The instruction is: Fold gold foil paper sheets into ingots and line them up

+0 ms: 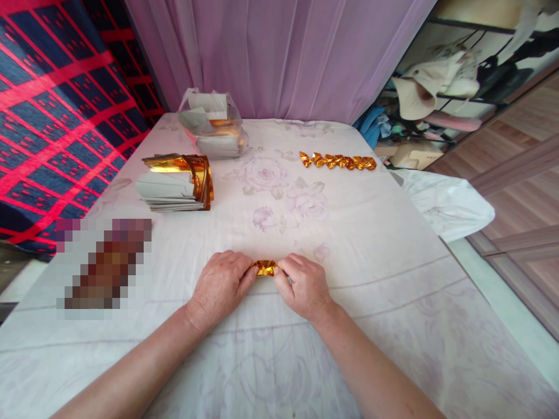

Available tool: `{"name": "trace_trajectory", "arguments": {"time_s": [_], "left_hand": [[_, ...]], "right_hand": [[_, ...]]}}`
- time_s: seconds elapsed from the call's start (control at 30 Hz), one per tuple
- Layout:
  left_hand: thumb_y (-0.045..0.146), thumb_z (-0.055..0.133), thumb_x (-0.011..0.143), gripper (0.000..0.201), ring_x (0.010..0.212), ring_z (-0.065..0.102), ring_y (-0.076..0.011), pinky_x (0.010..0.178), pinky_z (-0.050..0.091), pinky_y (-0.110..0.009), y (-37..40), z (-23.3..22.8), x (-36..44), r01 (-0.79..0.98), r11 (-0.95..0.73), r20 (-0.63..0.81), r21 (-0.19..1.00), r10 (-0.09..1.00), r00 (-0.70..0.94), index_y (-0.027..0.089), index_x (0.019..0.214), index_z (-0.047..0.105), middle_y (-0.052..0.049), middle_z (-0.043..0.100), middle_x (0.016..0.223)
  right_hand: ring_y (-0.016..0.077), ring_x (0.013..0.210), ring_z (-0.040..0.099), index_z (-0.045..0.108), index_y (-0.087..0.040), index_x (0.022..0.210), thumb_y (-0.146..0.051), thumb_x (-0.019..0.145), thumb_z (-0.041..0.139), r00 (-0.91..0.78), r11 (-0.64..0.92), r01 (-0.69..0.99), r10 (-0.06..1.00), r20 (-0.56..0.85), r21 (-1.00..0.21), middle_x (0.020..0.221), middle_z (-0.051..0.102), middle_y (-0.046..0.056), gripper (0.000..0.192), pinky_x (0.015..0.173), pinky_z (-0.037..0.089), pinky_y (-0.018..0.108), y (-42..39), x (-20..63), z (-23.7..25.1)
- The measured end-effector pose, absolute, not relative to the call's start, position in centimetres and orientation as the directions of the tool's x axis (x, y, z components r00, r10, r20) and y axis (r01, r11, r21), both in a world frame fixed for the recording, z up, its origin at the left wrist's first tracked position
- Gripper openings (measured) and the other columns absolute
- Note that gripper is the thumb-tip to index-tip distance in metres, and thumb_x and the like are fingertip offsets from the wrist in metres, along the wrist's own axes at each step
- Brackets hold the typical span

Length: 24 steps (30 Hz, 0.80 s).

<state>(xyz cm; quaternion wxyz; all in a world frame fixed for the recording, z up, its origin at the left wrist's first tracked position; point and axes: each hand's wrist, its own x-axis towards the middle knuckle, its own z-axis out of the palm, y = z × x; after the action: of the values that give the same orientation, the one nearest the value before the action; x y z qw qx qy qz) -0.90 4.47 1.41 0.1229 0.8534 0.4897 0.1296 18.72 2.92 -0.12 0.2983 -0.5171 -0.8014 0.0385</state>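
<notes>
Between my two hands is a folded gold foil paper ingot [265,268], low over the patterned tablecloth [271,355]. The fingers of my left hand [225,285] pinch its left end. On the opposite end, the thumb and fingers of my right hand [304,283] are closed in the same way. Both fingertips partly cover the ends of the foil. Farther off at the right, a row of several finished-looking gold paper ingots [345,161] lies on the cloth. A stack of gold foil paper sheets [174,192], with grey-white backs, sits to the left beyond my left hand.
A clear plastic bag [213,125] with more paper sheets stands at the back left. A blurred-out reddish-brown item [107,265] lies on the left. Purple curtain [279,58] hangs behind the table. A white bag [449,201] and shelves of hats and bags [432,87] are at the right.
</notes>
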Motion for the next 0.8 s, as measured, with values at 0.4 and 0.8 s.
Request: {"name": "trace_trajectory", "arguments": {"time_s": [0.4,0.8], "left_hand": [[0.032,0.038,0.099,0.033,0.072,0.058,-0.0197,0.068,0.039,-0.034,4.18,1.39,-0.71,0.793,-0.492,0.09,0.36,0.864,0.496,0.019,0.078,0.061,-0.003,0.064,0.073],[0.028,0.036,0.099,0.032,0.069,0.056,-0.0191,0.067,0.039,-0.034,4.47,1.44,-1.08,0.718,-0.547,0.127,0.431,0.824,0.552,0.02,0.076,0.057,-0.002,0.061,0.071]], "right_hand": [[0.0118,0.058,0.049,0.052,-0.02,0.062,-0.016,0.088,0.043,-0.302,0.48,0.783,0.85,0.432,-0.396,0.06,0.054,0.0,0.028,0.059,0.031,0.027,2.82,18.34,0.01],[0.0118,0.061,0.052,0.053,-0.02,0.066,-0.017,0.09,0.043,-0.3,0.434,0.776,0.892,0.338,-0.458,0.064,0.056,-0.001,0.026,0.061,0.032,0.026,2.99,18.83,-0.07]]}}
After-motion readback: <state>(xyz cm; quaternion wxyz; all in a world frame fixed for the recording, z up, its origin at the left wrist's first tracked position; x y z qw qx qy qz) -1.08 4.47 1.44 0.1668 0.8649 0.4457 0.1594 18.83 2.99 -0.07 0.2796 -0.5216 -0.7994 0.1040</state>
